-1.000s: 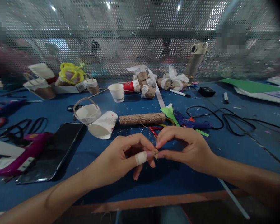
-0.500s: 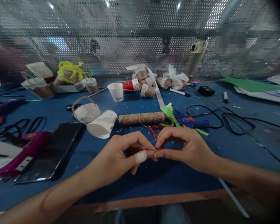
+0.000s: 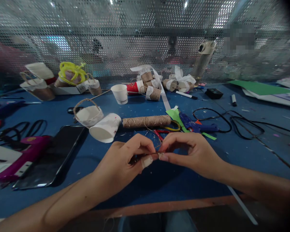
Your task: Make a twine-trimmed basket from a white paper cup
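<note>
My left hand (image 3: 124, 162) and my right hand (image 3: 192, 154) meet fingertip to fingertip just above the blue table (image 3: 159, 183). Both pinch a short piece of brown twine (image 3: 157, 154) between thumb and fingers. A pale bandage wraps one finger of my left hand. A thin strand runs from the pinch up toward the twine spool (image 3: 147, 121), which lies on its side right behind my hands.
A tipped white paper cup (image 3: 105, 128) and a small cup basket (image 3: 89, 115) lie left of the spool, with a dark phone (image 3: 53, 154) and a purple glue gun (image 3: 19, 161) farther left. A blue glue gun (image 3: 195, 126), red scissors and black cables (image 3: 244, 124) lie to the right. Perforated metal screen behind.
My left hand has rolled forward and curled its fingers tighter over the twine. My right hand holds almost the same spot.
</note>
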A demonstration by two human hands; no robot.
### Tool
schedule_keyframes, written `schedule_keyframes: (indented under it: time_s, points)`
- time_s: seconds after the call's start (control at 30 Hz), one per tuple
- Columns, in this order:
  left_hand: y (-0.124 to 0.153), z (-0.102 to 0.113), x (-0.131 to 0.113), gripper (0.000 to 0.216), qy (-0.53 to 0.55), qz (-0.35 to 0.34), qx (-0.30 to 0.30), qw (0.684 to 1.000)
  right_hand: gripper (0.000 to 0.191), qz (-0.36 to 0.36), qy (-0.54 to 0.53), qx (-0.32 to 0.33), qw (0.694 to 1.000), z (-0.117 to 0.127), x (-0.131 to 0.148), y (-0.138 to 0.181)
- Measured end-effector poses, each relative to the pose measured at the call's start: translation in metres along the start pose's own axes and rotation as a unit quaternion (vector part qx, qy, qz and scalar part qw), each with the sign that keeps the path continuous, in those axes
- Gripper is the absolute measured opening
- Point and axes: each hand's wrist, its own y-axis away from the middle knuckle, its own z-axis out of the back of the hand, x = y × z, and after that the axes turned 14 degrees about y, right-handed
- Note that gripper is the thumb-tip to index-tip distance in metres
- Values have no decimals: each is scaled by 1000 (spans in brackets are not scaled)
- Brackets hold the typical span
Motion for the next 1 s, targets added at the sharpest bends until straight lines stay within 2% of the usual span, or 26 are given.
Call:
schedule_keyframes:
  time_s: [0.13,0.23,0.33,0.43,0.53,0.63,0.73,1.0]
  points:
    - [2,-2,2,19,-18,-47,-19,999,11,-6,-10,-3,1000,-2,1,1]
    - [2,-4,2,18,-7,-48,-16,999,11,-6,-30,-10,999,-3,2,2]
    - [1,-4,1,18,29,-17,-4,999,9,0,-37,-13,999,-2,2,4]
    - [0,-2,-2,16,91,50,16,994,8,15,-40,-18,999,-1,2,5]
    - [-2,0,-3,15,182,120,54,974,7,28,-43,-37,998,1,2,5]
    - [-2,0,-1,31,238,160,99,953,8,34,-51,-42,997,1,2,5]
    - [-3,2,-2,31,255,174,114,944,9,35,-68,-35,996,1,1,4]
    - [-6,2,-7,26,258,161,103,947,9,0,-82,-1,997,3,0,4]
